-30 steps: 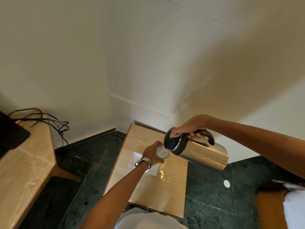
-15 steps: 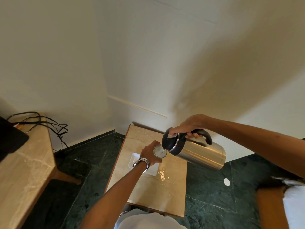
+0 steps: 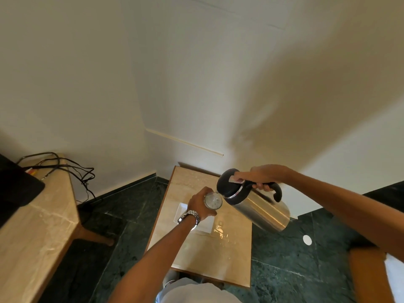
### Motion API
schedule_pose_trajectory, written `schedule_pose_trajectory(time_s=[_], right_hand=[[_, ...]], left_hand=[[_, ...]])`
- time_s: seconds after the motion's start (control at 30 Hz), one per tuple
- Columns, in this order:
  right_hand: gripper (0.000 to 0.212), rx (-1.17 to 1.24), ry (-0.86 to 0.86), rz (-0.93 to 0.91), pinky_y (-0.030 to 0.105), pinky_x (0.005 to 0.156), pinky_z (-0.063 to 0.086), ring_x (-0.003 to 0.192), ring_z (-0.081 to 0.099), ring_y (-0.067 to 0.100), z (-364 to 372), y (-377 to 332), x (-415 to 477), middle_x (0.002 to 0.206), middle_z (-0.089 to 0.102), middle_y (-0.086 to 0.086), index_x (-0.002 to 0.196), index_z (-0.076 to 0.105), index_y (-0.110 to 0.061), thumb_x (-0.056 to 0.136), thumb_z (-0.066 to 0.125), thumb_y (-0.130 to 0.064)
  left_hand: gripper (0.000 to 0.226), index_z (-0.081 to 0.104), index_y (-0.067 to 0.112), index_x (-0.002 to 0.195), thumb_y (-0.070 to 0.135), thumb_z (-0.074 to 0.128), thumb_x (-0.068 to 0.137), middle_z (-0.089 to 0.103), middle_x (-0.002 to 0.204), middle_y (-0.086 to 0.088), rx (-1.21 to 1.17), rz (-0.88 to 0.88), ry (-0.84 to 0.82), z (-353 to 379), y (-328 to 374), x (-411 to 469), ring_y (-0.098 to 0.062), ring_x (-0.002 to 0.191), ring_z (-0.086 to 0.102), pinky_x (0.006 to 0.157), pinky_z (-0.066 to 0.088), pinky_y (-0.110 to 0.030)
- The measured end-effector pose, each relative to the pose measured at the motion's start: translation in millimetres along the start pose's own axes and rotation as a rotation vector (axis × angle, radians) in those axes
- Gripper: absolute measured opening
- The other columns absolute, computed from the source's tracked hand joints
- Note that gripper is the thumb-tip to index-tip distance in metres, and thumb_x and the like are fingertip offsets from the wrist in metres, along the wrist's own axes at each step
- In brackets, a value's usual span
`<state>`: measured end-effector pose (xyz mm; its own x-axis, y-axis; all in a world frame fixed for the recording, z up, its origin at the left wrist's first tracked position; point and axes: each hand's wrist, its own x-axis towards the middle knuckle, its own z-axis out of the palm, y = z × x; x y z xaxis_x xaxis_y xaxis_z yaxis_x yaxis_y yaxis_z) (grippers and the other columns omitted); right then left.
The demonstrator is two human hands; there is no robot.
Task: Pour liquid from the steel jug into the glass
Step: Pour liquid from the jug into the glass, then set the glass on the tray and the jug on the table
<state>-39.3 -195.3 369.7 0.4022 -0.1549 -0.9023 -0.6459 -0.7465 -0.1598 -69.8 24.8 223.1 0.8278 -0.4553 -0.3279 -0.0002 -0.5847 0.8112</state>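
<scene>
You look down into a corner of plain cream walls (image 3: 196, 73) meeting a dark green stone floor (image 3: 290, 278). A small beige marble table (image 3: 207, 256) stands in front of you. On your left, a longer marble counter (image 3: 37, 232) carries tangled black cables (image 3: 72, 171).

You saw a warmly lit, wide-angle view bowing at its edges; a soft shadow crossed the wall (image 3: 273, 119), glare shone on the table (image 3: 218, 231).
</scene>
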Motion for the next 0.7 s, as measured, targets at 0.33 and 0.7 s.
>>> schedule_pose_trajectory(time_s=[0.33,0.7], right_hand=[[0.078,0.444,0.491,-0.278,0.021,0.051,0.047,0.048,0.059,0.012,102,116,46,0.056,0.066,-0.002,0.06,0.064,-0.015,0.078,0.045,-0.089],[0.092,1.214,0.804,0.048,0.063,0.059,0.06,0.051,0.056,0.026,251,167,214,0.051,0.054,0.008,0.072,0.063,0.011,0.09,0.041,-0.077]], left_hand=[[0.077,0.049,0.02,0.134,0.022,0.092,0.071,0.065,0.128,-0.006,0.008,-0.105,0.067,13,-12,6,-0.024,0.117,0.064,0.093,0.06,-0.033],[0.078,0.049,0.021,0.12,0.021,0.096,0.058,0.068,0.116,-0.006,0.176,-0.302,0.073,98,-144,81,-0.032,0.103,0.069,0.088,0.061,-0.047]])
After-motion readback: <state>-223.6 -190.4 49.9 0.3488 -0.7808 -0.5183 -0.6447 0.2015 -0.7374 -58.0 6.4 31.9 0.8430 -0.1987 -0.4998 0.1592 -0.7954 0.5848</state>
